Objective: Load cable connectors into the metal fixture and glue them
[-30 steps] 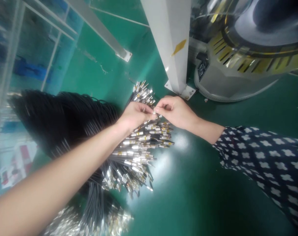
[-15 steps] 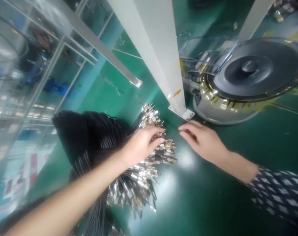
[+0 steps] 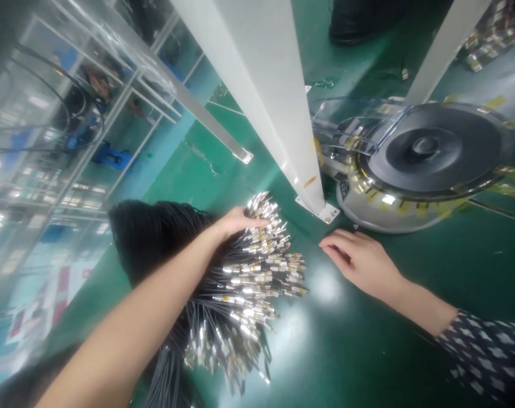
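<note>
A large bundle of black cables (image 3: pixel 155 238) lies on the left, its many silvery connector ends (image 3: pixel 249 277) fanned out toward the middle. My left hand (image 3: pixel 235 221) reaches over the bundle and touches the connectors at its far end. Its thumb is stretched out, apart from the index finger; the other fingers are hidden. To the right of the connectors, my right hand (image 3: pixel 363 263) hovers above the green surface, thumb and fingertips brought together. I see nothing in that pinch.
A white metal post (image 3: pixel 278 124) with a bolted foot plate stands just beyond my hands. Behind my right hand is a round machine with a dark disc (image 3: pixel 444 153) and yellow-marked rim. More connectors (image 3: pixel 490 39) lie at the far right. Metal racks (image 3: pixel 113 107) stand at the left.
My left hand has moved away from the middle connectors to the far end of the bundle, and its thumb has opened out. My right hand keeps its pinch beside the connectors.
</note>
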The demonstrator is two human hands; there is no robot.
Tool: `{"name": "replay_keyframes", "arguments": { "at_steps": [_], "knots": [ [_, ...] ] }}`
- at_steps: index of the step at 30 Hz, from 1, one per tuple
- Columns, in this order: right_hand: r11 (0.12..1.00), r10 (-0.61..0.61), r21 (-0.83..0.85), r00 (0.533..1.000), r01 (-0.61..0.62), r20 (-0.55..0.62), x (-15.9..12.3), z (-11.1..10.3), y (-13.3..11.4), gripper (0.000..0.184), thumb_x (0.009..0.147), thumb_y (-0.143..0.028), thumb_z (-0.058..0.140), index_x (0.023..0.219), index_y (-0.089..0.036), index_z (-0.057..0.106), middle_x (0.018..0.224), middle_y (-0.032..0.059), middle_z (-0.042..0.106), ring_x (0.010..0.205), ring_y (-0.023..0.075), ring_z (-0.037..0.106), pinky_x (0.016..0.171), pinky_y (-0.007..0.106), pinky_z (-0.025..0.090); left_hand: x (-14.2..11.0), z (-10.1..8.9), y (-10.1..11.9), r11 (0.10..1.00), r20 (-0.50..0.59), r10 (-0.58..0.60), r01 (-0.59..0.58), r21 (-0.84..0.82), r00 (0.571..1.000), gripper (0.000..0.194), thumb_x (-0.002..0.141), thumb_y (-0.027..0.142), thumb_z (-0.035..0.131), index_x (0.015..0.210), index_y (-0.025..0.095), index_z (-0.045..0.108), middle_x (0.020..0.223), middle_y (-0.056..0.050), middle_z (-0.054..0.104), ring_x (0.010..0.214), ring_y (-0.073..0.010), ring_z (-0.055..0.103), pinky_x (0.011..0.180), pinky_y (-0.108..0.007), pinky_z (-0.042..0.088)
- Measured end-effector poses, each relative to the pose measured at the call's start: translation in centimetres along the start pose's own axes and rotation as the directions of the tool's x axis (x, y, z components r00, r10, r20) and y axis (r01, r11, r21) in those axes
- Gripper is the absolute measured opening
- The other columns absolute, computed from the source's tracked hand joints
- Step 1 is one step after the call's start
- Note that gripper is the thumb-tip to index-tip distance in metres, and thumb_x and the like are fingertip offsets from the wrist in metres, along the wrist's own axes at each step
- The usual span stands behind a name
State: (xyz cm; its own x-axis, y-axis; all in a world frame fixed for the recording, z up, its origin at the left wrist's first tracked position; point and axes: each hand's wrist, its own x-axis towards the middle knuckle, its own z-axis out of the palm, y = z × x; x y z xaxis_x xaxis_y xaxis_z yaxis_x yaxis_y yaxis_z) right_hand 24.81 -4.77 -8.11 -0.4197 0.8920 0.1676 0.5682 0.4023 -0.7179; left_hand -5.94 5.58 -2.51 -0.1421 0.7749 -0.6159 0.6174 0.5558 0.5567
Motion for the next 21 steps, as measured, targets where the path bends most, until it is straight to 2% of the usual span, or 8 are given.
{"name": "replay_keyframes", "arguments": {
  "at_steps": [4, 7, 11, 17, 21],
  "knots": [
    [0.997, 0.003, 0.075, 1.000, -0.002, -0.017, 0.0, -0.2, 0.1, 0.017, 0.099, -0.020, 0.048, 0.095, -0.021, 0.065, 0.089, 0.0014, 0.070, 0.068, 0.0161, 0.061, 0.061, 0.029, 0.045, -0.9, -0.7, 0.1, 0.995, 0.116, -0.003, 0.015, -0.098, 0.993, 0.051, 0.051, 0.039, 0.093, 0.092, 0.016, 0.075, 0.089, -0.012, 0.076, 0.093, -0.0345, 0.069, 0.091, -0.050, 0.048],
    [0.994, 0.003, 0.112, 1.000, -0.001, -0.019, 0.0, -0.3, 0.1, 0.017, 0.099, -0.019, 0.048, 0.095, -0.021, 0.065, 0.088, 0.0012, 0.070, 0.068, 0.0158, 0.062, 0.062, 0.029, 0.045, -1.6, -1.8, 0.2, 0.988, 0.148, -0.006, 0.029, -0.155, 0.989, 0.050, 0.054, 0.042, 0.093, 0.094, 0.017, 0.076, 0.099, -0.013, 0.077, 0.101, -0.0334, 0.068, 0.100, -0.050, 0.044],
    [0.993, -0.004, 0.117, 1.000, 0.006, -0.017, -0.1, -0.4, 0.1, 0.017, 0.098, -0.018, 0.048, 0.095, -0.022, 0.064, 0.087, 0.0010, 0.070, 0.068, 0.0157, 0.063, 0.063, 0.029, 0.046, -2.2, -2.6, 0.2, 0.976, 0.161, -0.030, 0.064, -0.210, 0.986, 0.048, 0.055, 0.042, 0.092, 0.091, 0.016, 0.076, 0.104, -0.013, 0.076, 0.106, -0.0332, 0.067, 0.104, -0.048, 0.041],
    [0.985, 0.009, 0.171, 1.000, -0.008, -0.006, -0.1, -0.4, 0.4, 0.017, 0.097, -0.020, 0.049, 0.095, -0.023, 0.065, 0.086, 0.0013, 0.070, 0.067, 0.0149, 0.064, 0.061, 0.030, 0.047, -2.8, -2.7, 0.2, 0.945, 0.161, 0.001, 0.052, -0.324, 0.987, 0.048, 0.057, 0.044, 0.089, 0.094, 0.016, 0.076, 0.110, -0.011, 0.076, 0.112, -0.0326, 0.064, 0.110, -0.045, 0.037],
    [0.982, 0.021, 0.186, 1.000, -0.020, -0.007, -0.2, -0.4, 0.4, 0.018, 0.098, -0.021, 0.048, 0.095, -0.023, 0.066, 0.087, 0.0020, 0.069, 0.068, 0.0153, 0.062, 0.059, 0.029, 0.047, -3.1, -2.8, 0.3, 0.926, 0.097, -0.007, 0.043, -0.375, 0.995, 0.040, 0.057, 0.046, 0.087, 0.078, 0.015, 0.073, 0.090, -0.009, 0.076, 0.095, -0.0294, 0.068, 0.103, -0.042, 0.042]
  ]
}}
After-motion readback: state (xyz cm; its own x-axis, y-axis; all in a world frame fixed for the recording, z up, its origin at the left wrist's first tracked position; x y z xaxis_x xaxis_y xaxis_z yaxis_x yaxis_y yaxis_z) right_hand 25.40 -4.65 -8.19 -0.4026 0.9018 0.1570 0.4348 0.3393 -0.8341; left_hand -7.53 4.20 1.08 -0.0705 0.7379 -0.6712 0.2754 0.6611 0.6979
